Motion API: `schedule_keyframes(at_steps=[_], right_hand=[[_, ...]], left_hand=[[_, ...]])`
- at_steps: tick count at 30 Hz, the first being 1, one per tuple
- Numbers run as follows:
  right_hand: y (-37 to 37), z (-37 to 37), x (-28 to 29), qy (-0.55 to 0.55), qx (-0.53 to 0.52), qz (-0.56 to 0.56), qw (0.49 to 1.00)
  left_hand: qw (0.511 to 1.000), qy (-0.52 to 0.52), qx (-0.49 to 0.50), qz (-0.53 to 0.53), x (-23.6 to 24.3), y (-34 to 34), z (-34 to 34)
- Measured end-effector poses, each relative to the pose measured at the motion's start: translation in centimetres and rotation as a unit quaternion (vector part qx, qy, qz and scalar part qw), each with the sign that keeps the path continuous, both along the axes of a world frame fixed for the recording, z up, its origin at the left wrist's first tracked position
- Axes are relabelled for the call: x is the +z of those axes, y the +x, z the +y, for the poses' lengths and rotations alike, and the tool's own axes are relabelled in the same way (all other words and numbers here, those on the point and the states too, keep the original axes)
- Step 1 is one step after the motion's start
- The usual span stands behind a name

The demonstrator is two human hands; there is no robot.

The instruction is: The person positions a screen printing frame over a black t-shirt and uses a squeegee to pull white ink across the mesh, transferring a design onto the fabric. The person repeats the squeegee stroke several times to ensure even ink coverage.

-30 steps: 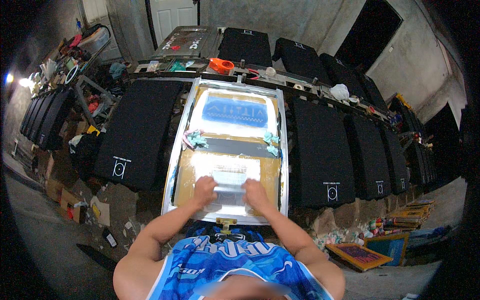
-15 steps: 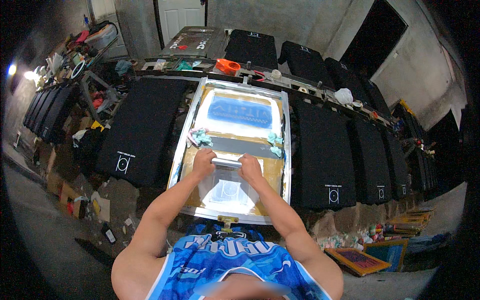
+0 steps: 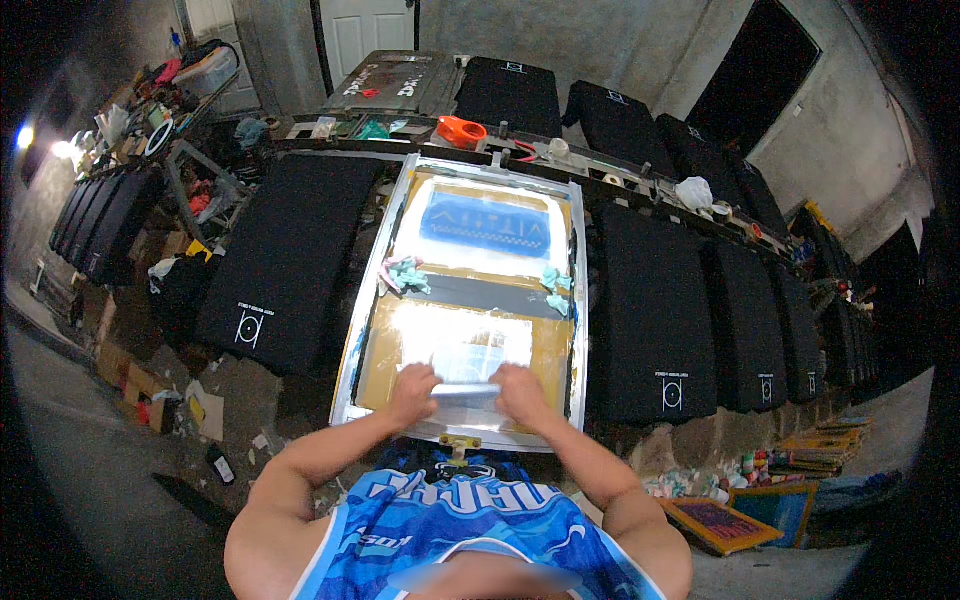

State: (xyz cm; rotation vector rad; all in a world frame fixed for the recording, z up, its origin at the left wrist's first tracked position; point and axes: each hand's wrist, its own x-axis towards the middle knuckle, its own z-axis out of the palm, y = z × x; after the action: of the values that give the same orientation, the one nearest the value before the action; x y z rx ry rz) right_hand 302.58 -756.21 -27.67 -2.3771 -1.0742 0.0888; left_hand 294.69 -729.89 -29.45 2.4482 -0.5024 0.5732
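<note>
A squeegee (image 3: 466, 389) lies crosswise over the near part of a metal-framed printing screen (image 3: 583, 330). My left hand (image 3: 413, 394) is wrapped round its left end, and my right hand (image 3: 522, 393) grips the right end. Below the squeegee the mesh looks greyish; beyond it a bright white patch (image 3: 415, 335) with a faint design shows. Farther up the screen is a blue design area (image 3: 484, 224) edged in white. Crumpled pale rags, one at the left (image 3: 405, 274) and one at the right (image 3: 556, 286), rest on the screen midway.
Black printed fabric pieces lie on boards to the left (image 3: 285, 250) and right (image 3: 655, 310). Behind the screen, a rail holds an orange tape dispenser (image 3: 461, 131) and a white plastic bag (image 3: 693, 193). Framed screens (image 3: 722, 525) and a dark bottle (image 3: 220, 464) are on the floor.
Both hands have drawn the squeegee toward me, from the middle of the screen to near its front edge. The near mesh area beyond it now looks whiter.
</note>
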Motion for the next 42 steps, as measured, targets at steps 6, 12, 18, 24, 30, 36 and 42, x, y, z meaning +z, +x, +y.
schedule_keyframes(at_steps=[6, 12, 18, 24, 30, 36, 42], right_hand=[[11.0, 0.8, -2.0, 0.067, -0.094, -0.023, 0.993], [5.6, -2.1, -3.8, -0.007, -0.13, 0.029, 0.991], [-6.5, -3.0, -1.5, -0.007, -0.067, 0.092, 0.993], [-0.6, -0.9, -0.7, 0.005, -0.063, 0.025, 0.998], [9.1, 2.9, -2.2, 0.048, -0.123, -0.022, 0.991], [-2.7, -0.3, -1.9, -0.016, -0.064, 0.019, 0.998], [-5.3, -1.5, -0.9, -0.036, -0.038, 0.037, 0.998]], left_hand=[[0.995, -0.003, 0.096, -0.041, -0.3, 11.7, -2.5], [0.999, 0.018, 0.039, 0.015, -1.2, 8.0, -3.5], [0.996, 0.012, -0.065, 0.065, 0.0, -2.1, -2.0], [1.0, 0.006, 0.011, -0.012, 0.0, 2.3, -1.0], [0.996, -0.001, 0.074, -0.047, -0.4, 12.0, 0.5], [0.999, 0.031, 0.025, 0.006, -1.8, 0.5, -0.4], [1.0, 0.01, 0.01, -0.002, -1.3, -3.4, -1.4]])
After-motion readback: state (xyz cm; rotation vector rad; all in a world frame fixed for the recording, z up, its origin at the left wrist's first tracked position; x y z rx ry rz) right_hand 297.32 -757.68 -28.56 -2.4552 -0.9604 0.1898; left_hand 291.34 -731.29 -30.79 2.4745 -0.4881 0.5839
